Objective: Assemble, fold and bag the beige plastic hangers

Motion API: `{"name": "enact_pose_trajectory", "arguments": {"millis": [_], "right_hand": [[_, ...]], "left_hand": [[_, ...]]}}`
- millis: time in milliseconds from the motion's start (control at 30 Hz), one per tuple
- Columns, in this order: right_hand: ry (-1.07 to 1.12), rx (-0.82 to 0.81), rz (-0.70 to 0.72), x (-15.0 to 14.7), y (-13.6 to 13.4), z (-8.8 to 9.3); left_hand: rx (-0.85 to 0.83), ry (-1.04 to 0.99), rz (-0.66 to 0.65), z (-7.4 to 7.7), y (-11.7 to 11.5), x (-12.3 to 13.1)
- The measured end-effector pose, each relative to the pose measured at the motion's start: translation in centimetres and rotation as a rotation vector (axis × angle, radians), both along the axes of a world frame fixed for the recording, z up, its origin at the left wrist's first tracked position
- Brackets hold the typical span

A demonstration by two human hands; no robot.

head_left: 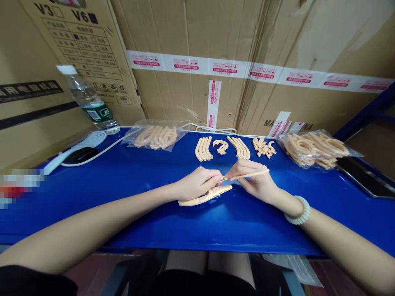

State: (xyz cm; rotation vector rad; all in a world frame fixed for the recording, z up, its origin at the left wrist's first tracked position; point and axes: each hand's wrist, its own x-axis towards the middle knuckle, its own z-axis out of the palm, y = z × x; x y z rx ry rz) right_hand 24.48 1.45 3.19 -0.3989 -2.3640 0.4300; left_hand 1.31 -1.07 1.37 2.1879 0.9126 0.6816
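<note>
Near the middle of the blue table (129,213), my left hand (199,183) is closed on a beige curved piece (197,201) with small slots along its side. My right hand (254,181), with a pale bead bracelet on the wrist, pinches a thin beige strip (254,174). The fingertips of both hands nearly meet at a small joint between the pieces, partly hidden by the fingers. Behind the hands lie a left row of curved beige bars (203,149), small hooked pieces (221,146), a right row of bars (239,148) and a pile of short pieces (263,147).
Plastic bags of beige parts lie at back left (156,137) and back right (314,146). A water bottle (95,109), white cable (114,146) and black object (82,155) are at left, a dark phone (367,179) at right. Cardboard boxes (191,94) stand behind.
</note>
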Motion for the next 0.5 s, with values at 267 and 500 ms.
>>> {"name": "enact_pose_trajectory", "arguments": {"millis": [267,500], "right_hand": [[-0.082,0.119,-0.01,0.45,0.0,-0.28],[-0.082,0.172,-0.033,0.29,-0.16,-0.35]], "left_hand": [[0.012,0.023,-0.01,0.09,0.15,0.09],[0.026,0.018,-0.023,0.14,0.28,-0.04]]}}
